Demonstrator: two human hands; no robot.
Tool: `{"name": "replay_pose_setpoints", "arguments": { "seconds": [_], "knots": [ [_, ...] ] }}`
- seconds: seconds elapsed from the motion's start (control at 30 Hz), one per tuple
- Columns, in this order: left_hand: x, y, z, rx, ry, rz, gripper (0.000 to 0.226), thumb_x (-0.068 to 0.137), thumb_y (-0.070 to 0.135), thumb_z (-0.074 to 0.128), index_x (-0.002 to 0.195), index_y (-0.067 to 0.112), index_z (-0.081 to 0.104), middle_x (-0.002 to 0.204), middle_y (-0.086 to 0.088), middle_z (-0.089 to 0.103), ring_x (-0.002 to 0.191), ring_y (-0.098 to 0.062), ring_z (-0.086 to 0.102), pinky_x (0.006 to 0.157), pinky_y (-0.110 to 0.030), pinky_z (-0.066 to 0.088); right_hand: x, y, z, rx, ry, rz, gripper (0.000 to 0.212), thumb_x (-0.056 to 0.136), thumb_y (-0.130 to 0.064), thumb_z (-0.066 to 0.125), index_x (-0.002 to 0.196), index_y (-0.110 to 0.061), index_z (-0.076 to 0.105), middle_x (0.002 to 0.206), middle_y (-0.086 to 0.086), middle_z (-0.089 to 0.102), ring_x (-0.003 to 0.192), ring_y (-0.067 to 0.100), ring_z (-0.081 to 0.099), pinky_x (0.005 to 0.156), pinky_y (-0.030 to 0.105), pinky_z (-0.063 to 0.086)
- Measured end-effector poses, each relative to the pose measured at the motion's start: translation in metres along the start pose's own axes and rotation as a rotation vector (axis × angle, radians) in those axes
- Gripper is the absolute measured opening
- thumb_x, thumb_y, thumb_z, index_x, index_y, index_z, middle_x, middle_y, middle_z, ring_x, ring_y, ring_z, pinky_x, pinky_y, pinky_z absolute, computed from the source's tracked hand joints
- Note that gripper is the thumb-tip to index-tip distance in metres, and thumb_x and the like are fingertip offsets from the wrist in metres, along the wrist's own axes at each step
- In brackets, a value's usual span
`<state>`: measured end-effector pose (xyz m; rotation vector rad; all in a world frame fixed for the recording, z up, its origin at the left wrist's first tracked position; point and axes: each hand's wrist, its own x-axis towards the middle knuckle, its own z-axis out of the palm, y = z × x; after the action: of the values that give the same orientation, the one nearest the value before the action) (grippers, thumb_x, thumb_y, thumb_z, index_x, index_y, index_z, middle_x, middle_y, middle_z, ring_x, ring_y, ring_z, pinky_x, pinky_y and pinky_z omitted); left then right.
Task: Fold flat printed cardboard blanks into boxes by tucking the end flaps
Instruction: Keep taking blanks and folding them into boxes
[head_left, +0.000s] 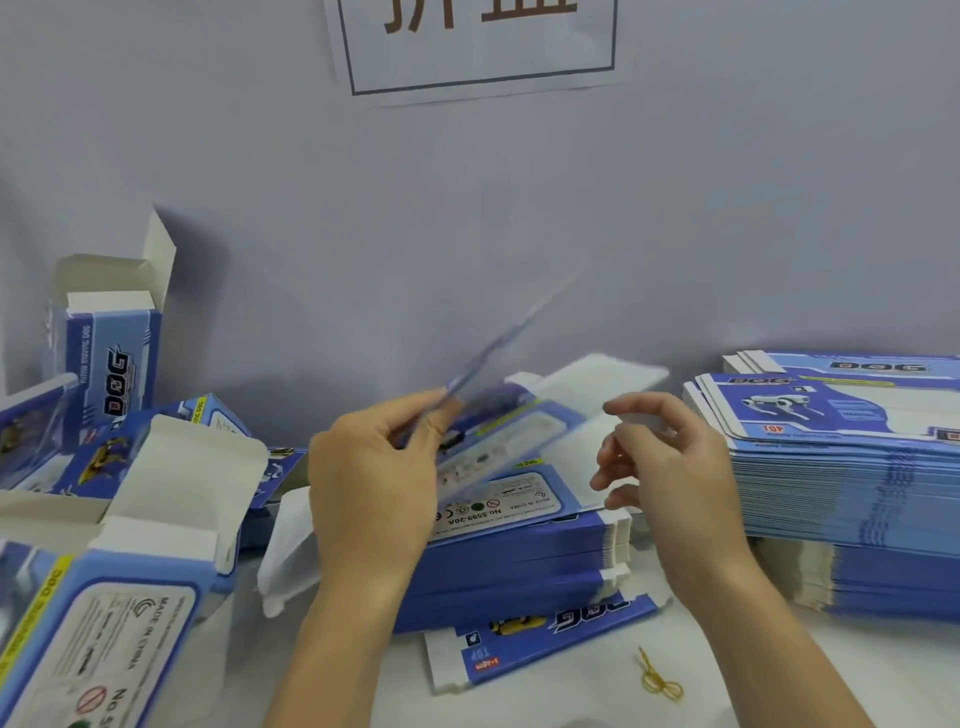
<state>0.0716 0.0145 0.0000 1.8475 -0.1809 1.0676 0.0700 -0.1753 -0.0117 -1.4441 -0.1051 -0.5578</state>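
— How far along are they, would you say?

— From the head view, early to middling. A handful of folded boxes (119, 467) lie and stand at the left, top flaps still open, while a thick stack of flat blanks (519, 551) sits in the middle of the surface (779, 675) and a taller pile (841, 467) waits at the right. Plenty left, I'd judge.

— And the one in hand?

— The left hand (374, 478) pinches a single blank (498, 353) just above the middle stack. It's blurred and seen nearly edge-on, its long axis slanting up and away to the right, toward the wall.

— The other hand?

— The right hand (660, 457) hovers just beside it, fingers loosely curled, holding nothing. No flap tucked on this one yet.
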Motion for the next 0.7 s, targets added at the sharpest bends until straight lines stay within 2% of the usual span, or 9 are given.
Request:
{"name": "replay_pose_setpoints", "arguments": {
  "seconds": [0.1,0.13,0.2,0.3,0.4,0.47,0.53,0.63,0.7],
  "knots": [
    [0.005,0.014,-0.009,-0.112,0.133,0.094,0.016,0.097,0.031,0.064,0.092,0.026,0.078,0.06,-0.004,0.065,0.056,-0.027,0.054,0.049,-0.035,0.044,-0.005,-0.007,0.007,-0.044,-0.118,-0.03,0.026,0.094,-0.009,0.058,0.103,-0.031,0.068,0.079,-0.001,0.072,0.068,0.015,0.069,0.054,0.026,0.054],
    [0.006,0.021,-0.011,-0.161,0.149,0.104,0.019,0.098,0.032,0.061,0.087,0.028,0.075,0.061,-0.005,0.064,0.057,-0.03,0.054,0.05,-0.038,0.045,-0.006,-0.008,0.01,-0.064,-0.159,-0.051,0.026,0.094,-0.015,0.061,0.109,-0.036,0.066,0.09,-0.005,0.073,0.079,0.011,0.071,0.06,0.026,0.056],
    [0.008,0.033,-0.012,-0.323,0.132,0.083,0.023,0.1,0.031,0.058,0.082,0.029,0.072,0.068,0.0,0.069,0.058,-0.021,0.059,0.051,-0.032,0.049,-0.011,-0.013,0.016,-0.08,-0.242,-0.115,0.035,0.092,-0.031,0.063,0.125,-0.043,0.059,0.114,-0.012,0.067,0.1,0.004,0.067,0.077,0.025,0.058],
    [0.007,0.049,-0.012,-0.765,-0.14,-0.137,0.023,0.095,0.037,0.059,0.083,0.028,0.077,0.078,0.008,0.074,0.065,-0.007,0.066,0.056,-0.019,0.052,-0.018,-0.021,0.025,-0.04,-0.39,-0.165,0.048,0.091,-0.051,0.052,0.139,-0.045,0.047,0.136,-0.019,0.055,0.106,-0.017,0.058,0.078,0.003,0.049],
    [0.003,0.047,-0.005,-1.01,-0.486,-0.292,0.031,0.091,0.041,0.058,0.107,0.021,0.075,0.109,-0.005,0.076,0.103,-0.018,0.072,0.071,-0.031,0.06,-0.022,-0.03,0.03,0.146,-0.497,-0.062,0.044,0.096,-0.058,0.031,0.116,-0.046,0.067,0.119,-0.022,0.068,0.108,-0.013,0.061,0.083,0.004,0.047],
    [-0.002,0.041,0.001,-0.842,-0.534,-0.2,0.03,0.089,0.018,0.057,0.116,0.018,0.07,0.114,-0.003,0.074,0.114,-0.015,0.067,0.077,-0.031,0.06,-0.021,-0.032,0.026,0.399,-0.504,0.083,0.05,0.091,-0.062,0.034,0.104,-0.038,0.076,0.115,-0.007,0.073,0.112,0.008,0.066,0.093,0.025,0.054],
    [-0.007,0.036,0.005,-0.58,-0.554,-0.036,0.045,0.084,0.003,0.056,0.122,0.026,0.065,0.12,0.008,0.071,0.119,-0.006,0.062,0.083,-0.022,0.057,-0.019,-0.035,0.023,0.578,-0.497,0.175,0.058,0.086,-0.066,0.042,0.114,-0.027,0.074,0.125,0.013,0.067,0.117,0.031,0.063,0.094,0.045,0.056],
    [-0.013,0.033,0.006,-0.223,-0.664,0.105,0.069,0.086,-0.003,0.058,0.135,0.045,0.049,0.136,0.026,0.052,0.129,0.007,0.044,0.094,-0.015,0.047,-0.019,-0.037,0.014,0.617,-0.506,0.258,0.052,0.082,-0.058,0.059,0.12,-0.023,0.069,0.121,0.017,0.069,0.109,0.036,0.067,0.085,0.048,0.059],
    [-0.016,0.03,0.004,0.004,-0.772,0.142,0.084,0.085,0.001,0.057,0.143,0.054,0.028,0.149,0.03,0.028,0.142,0.007,0.02,0.114,-0.03,0.035,-0.022,-0.043,0.008,0.476,-0.475,0.288,0.045,0.079,-0.048,0.065,0.115,-0.023,0.068,0.108,0.013,0.074,0.098,0.032,0.073,0.08,0.047,0.06]
  ]
}}
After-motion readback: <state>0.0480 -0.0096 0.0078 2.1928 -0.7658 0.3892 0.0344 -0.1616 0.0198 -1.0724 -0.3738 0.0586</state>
